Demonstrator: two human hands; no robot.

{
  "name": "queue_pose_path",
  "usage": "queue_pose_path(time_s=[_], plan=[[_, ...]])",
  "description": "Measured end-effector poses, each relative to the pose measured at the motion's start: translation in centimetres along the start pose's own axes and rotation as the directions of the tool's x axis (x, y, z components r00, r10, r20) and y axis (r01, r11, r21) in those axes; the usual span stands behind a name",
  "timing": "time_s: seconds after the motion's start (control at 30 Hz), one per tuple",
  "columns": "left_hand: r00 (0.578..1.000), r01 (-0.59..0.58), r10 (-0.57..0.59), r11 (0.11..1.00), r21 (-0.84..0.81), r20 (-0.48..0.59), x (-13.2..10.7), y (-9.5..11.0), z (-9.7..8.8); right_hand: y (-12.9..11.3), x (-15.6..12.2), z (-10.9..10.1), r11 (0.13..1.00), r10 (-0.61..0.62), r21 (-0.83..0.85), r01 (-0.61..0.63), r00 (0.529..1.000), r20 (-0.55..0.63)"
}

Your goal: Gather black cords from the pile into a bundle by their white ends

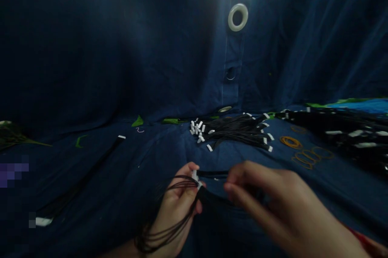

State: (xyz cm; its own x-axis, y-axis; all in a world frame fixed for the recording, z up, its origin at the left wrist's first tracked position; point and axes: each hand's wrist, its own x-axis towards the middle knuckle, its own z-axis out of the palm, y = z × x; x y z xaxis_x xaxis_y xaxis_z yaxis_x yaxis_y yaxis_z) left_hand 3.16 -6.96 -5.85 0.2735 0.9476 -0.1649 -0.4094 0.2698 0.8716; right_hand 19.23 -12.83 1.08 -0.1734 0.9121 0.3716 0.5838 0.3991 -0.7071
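My left hand is closed on black wire cables with white connectors at their ends, near the bottom middle. Thin black wires loop back over its thumb and wrist. To its right, my right hand pinches the black wires that run from the connectors. Its fingertips partly hide where those wires go. Beyond both hands lies a bundle of black cables with white connectors at each end. A separate black cable with white ends lies at the left.
Several orange rubber bands lie on the dark blue cloth. A large heap of black cables fills the right edge, with blue material behind it. A blue curtain with a ring eyelet hangs at the back. Green scraps lie along its foot.
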Motion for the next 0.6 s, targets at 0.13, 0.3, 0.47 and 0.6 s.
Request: queue_pose_path(time_s=[0.13, 0.3, 0.47, 0.6], plan=[[0.998, 0.003, -0.005, 1.000, 0.026, 0.057, -0.9, 0.0, 0.1, 1.1, -0.9, 2.2, 0.837, -0.359, -0.440, 0.325, 0.933, 0.005], [0.989, -0.004, -0.008, 0.996, 0.086, 0.144, -1.3, -0.5, -0.3, 1.2, -0.9, 2.5, 0.809, -0.403, -0.469, 0.354, 0.915, -0.006], [0.981, -0.051, 0.027, 0.992, 0.117, 0.194, -1.3, -0.8, -0.7, 1.7, -1.1, 2.9, 0.805, -0.423, -0.466, 0.367, 0.906, -0.016], [0.973, -0.077, 0.043, 0.987, 0.139, 0.228, -1.2, -0.7, -0.7, 1.7, -1.1, 3.1, 0.773, -0.443, -0.506, 0.382, 0.896, -0.002]])
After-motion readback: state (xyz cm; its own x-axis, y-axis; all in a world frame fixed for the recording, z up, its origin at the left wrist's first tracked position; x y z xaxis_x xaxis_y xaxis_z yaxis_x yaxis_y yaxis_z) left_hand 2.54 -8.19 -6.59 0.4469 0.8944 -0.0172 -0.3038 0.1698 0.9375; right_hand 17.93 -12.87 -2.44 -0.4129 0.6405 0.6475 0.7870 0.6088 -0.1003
